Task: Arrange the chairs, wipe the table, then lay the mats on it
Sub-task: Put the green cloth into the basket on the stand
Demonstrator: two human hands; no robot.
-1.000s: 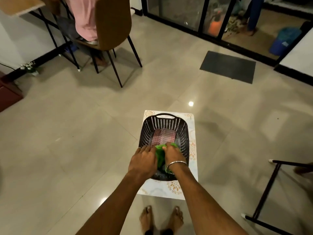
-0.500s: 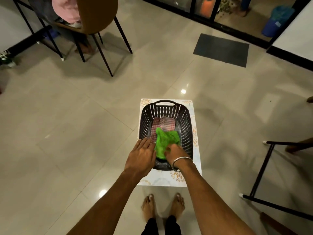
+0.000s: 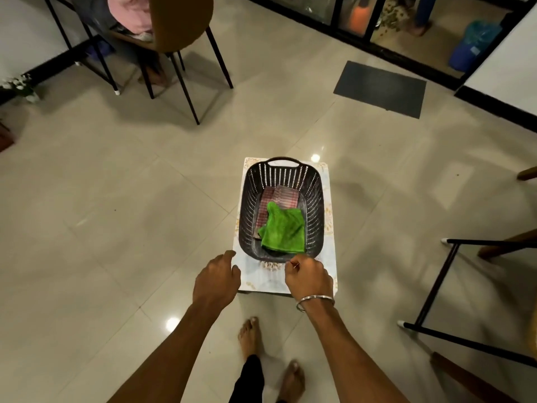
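Observation:
A black slotted basket [image 3: 315, 199] stands on a small white patterned stool [image 3: 329, 266] on the floor in front of me. Inside it a green cloth [image 3: 283, 228] lies spread over folded red-checked mats [image 3: 280, 196]. My left hand [image 3: 216, 282] hovers at the stool's near left corner, fingers loosely curled, holding nothing. My right hand [image 3: 309, 276], with a metal bangle on the wrist, hangs over the stool's near edge just short of the basket, fingers curled in and empty.
A brown chair [image 3: 180, 24] with black legs and a seated person stands at the far left. Black metal table legs [image 3: 436, 283] rise at the right. A dark doormat [image 3: 380, 88] lies before glass doors. My bare feet [image 3: 250, 334] are below the stool.
Both hands have let go of the green cloth and pulled back out of the basket toward me. The cloth now lies flat in the basket.

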